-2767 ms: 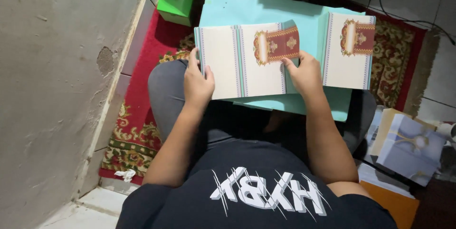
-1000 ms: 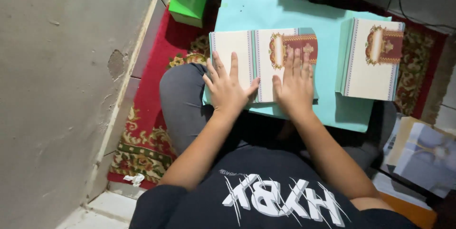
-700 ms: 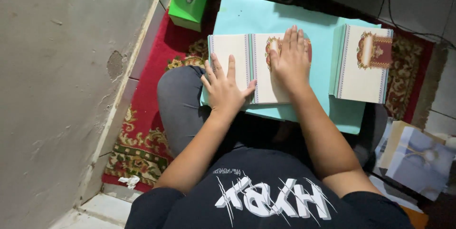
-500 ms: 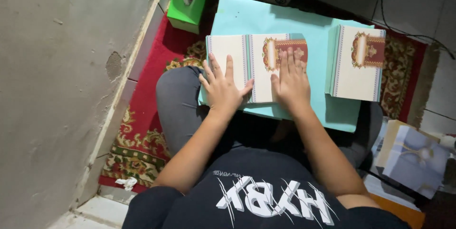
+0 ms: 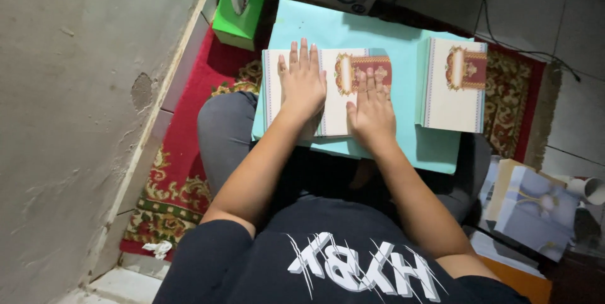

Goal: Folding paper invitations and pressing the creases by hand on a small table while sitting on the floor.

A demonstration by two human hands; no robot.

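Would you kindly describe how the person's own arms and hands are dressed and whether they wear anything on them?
Both forearms are bare to the short sleeves of a black T-shirt with white jagged lettering on the chest. The left hand and the right hand are bare: no gloves, and no watch, ring or bracelet shows in this view.

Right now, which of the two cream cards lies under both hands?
The wider, unfolded card nearer the wall; left hand and right hand lie flat on it. The other card lies untouched.
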